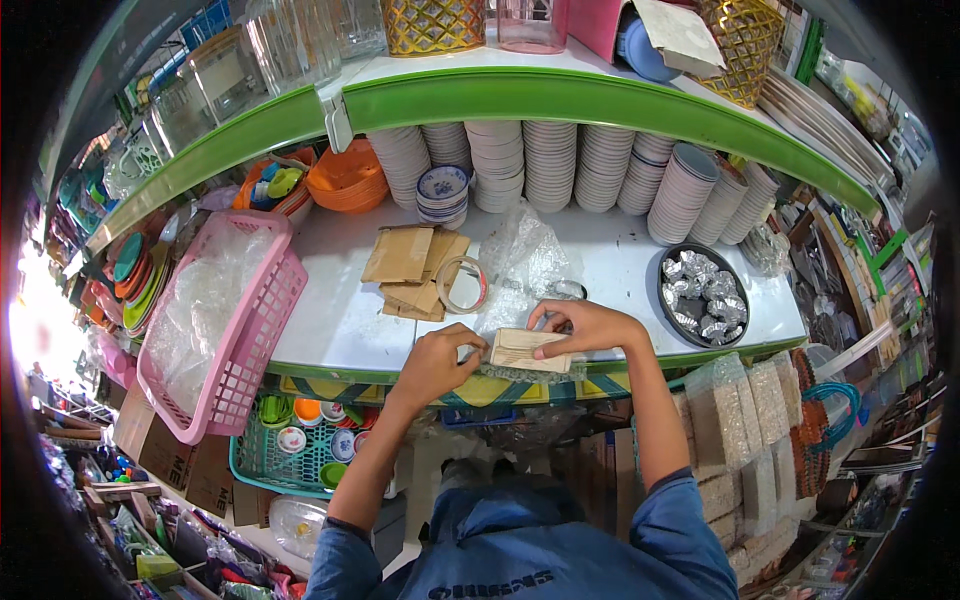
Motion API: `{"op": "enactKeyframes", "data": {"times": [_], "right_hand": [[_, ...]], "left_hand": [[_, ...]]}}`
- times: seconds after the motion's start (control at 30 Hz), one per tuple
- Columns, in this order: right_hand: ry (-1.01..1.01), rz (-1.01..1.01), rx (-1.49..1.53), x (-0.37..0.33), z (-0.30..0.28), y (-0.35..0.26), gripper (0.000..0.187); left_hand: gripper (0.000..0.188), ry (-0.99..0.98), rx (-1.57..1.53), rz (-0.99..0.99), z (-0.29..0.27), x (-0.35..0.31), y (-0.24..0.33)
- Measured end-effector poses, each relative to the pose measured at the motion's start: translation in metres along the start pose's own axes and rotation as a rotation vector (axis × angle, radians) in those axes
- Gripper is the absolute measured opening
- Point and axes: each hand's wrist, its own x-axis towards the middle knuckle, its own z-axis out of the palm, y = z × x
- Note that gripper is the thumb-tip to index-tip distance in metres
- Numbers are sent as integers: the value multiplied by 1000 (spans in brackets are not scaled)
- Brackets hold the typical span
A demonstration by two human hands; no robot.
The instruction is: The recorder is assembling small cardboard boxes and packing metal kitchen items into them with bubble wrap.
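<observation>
A pale rectangular wooden piece (530, 349) with a grooved top lies at the shelf's front edge, on a sheet of bubble wrap (520, 250) that spreads back behind it. My right hand (585, 328) grips it from the right, thumb on top and fingers along its far side. Beside its left end, my left hand (440, 362) is closed, fingertips curled toward the thumb; whatever they pinch is too small to make out. A roll of clear tape (484, 290) stands just behind, next to several flat cardboard pieces (398, 256).
A pink basket (292, 285) of clear plastic wrap stands on the left. To the right sits a round black tray (664, 300) of silvery foil-like pieces. Stacked bowls (548, 165) line the back under a green-edged upper shelf (600, 98). Bubble-wrapped bundles (725, 420) are piled lower right.
</observation>
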Motion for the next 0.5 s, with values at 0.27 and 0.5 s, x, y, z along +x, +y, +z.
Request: {"op": "enactKeyframes", "data": {"times": [0.27,0.5], "right_hand": [[81,-85,-16,2,4,16,46],[162,-116,-219,0,5,17,48]], "left_hand": [[92,-92,124,57,-8,-5,15],[86,-21,368,290,11,2,4]]}}
